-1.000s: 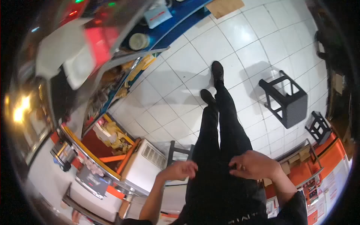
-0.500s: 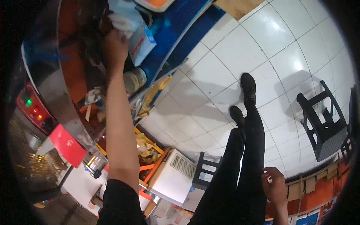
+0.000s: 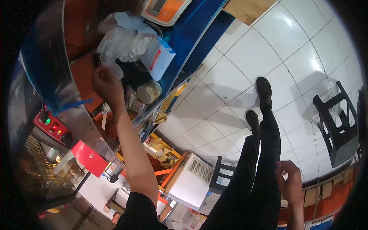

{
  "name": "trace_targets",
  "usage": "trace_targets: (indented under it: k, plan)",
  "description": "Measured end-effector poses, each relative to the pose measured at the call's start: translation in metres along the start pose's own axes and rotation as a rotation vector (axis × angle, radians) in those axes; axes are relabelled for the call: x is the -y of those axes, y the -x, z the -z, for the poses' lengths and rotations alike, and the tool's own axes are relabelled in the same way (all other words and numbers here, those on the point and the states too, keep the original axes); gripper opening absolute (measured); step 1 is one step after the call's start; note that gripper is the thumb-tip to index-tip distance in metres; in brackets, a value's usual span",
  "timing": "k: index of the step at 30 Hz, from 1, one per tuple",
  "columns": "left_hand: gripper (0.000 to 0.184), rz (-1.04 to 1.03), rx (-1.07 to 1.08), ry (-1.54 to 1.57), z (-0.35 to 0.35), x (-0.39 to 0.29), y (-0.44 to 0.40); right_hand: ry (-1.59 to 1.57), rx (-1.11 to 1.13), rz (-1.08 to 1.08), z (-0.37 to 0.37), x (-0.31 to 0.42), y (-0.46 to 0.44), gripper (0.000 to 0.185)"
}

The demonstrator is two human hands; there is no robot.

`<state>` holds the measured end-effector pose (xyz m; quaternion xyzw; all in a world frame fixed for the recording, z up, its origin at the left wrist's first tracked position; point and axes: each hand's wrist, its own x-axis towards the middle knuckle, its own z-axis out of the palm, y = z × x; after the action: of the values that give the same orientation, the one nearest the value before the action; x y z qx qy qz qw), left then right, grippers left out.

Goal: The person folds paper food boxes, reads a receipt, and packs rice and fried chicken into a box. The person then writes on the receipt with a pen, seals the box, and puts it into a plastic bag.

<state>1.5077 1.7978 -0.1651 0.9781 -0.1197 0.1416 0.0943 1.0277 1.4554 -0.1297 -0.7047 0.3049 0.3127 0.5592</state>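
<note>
My left hand (image 3: 109,86) reaches over the blue counter, fingers closed at the lower end of a crumpled clear plastic bag (image 3: 124,44). The bag lies against a light blue and white box (image 3: 161,59) with red lettering. Just to the right of my left wrist stands a round lidded jar (image 3: 148,92). My right hand (image 3: 290,182) hangs low beside my leg, its fingers curled. A small pale spot shows between those fingers; whether it is an object or the floor behind is unclear.
An orange and white scale (image 3: 165,11) stands on the blue counter (image 3: 191,34). Left are a red control panel (image 3: 53,128) with lights and a red card (image 3: 90,157). A black stool (image 3: 339,126) stands on the white tiles at right. A white appliance (image 3: 189,178) sits low.
My left hand has drawn back down and left, and the bag now shows spread out above it. The whole view has shifted slightly. My right hand stays beside my leg.
</note>
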Motion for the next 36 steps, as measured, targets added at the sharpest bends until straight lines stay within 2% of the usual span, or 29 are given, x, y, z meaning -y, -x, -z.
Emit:
trace_targets:
  k: [3, 5, 6, 8, 10, 11, 13, 16, 19, 23, 25, 26, 28, 30, 33, 35, 36]
  plan:
    - [0.015, 0.048, 0.085, 0.086, 0.005, -0.005, 0.013, 0.029, 0.046, 0.145, -0.014, 0.04, -0.059, 0.019]
    - [0.019, 0.047, 0.161, 0.152, 0.008, -0.001, 0.018, 0.016, 0.159, 0.269, -0.019, 0.083, -0.113, 0.021]
    - [0.019, 0.029, 0.177, 0.174, 0.01, -0.001, 0.02, 0.11, 0.044, 0.535, -0.04, 0.092, -0.145, 0.021]
    - [0.019, 0.014, 0.22, 0.222, 0.012, -0.011, 0.023, 0.118, -0.011, 0.761, -0.063, 0.146, -0.206, 0.021]
    - [0.018, 0.045, 0.272, 0.279, 0.012, -0.011, 0.026, 0.048, -0.188, 0.932, -0.088, 0.197, -0.256, 0.019]
    - [0.018, 0.072, 0.296, 0.311, 0.012, -0.006, 0.027, 0.086, -0.325, 1.091, -0.105, 0.216, -0.284, 0.016]
    - [0.026, -0.025, 0.332, 0.138, 0.007, 0.012, 0.032, 0.203, -0.167, 1.038, -0.107, 0.253, -0.303, 0.027]
    - [0.021, -0.135, 0.357, 0.179, -0.003, 0.016, 0.039, 0.25, 0.129, 0.765, -0.115, 0.294, -0.306, 0.035]
    - [0.02, -0.109, 0.375, 0.241, 0.002, -0.011, 0.048, 0.31, -0.169, 0.837, -0.165, 0.288, -0.343, 0.032]
    - [0.019, -0.056, 0.369, 0.254, 0.001, 0.017, 0.044, -0.033, -0.219, 0.552, -0.163, 0.275, -0.34, 0.025]
    - [0.018, -0.189, 0.182, -0.144, 0.008, 0.039, 0.045, -0.207, -0.162, 0.457, -0.135, 0.277, -0.315, 0.022]
    - [0.018, -0.257, 0.086, -0.339, 0.01, 0.038, 0.044, -0.185, -0.296, 0.434, -0.142, 0.281, -0.317, 0.022]
    - [0.023, 0.007, 0.085, -0.061, 0.011, 0.034, 0.048, -0.141, -0.299, 0.575, -0.146, 0.275, -0.319, 0.023]
    - [0.029, 0.092, 0.078, 0.101, 0.015, 0.021, 0.053, -0.073, -0.303, 0.662, -0.148, 0.277, -0.313, 0.022]
    - [0.037, -0.005, 0.039, 0.08, 0.025, 0.016, 0.065, 0.133, -0.382, 0.808, -0.173, 0.282, -0.32, 0.027]
    - [0.037, 0.026, -0.024, 0.002, 0.034, 0.029, 0.081, 0.369, -0.531, 1.03, -0.194, 0.276, -0.344, 0.039]
    - [0.037, 0.06, -0.055, -0.008, 0.04, 0.029, 0.087, 0.481, -0.467, 1.028, -0.193, 0.276, -0.348, 0.04]
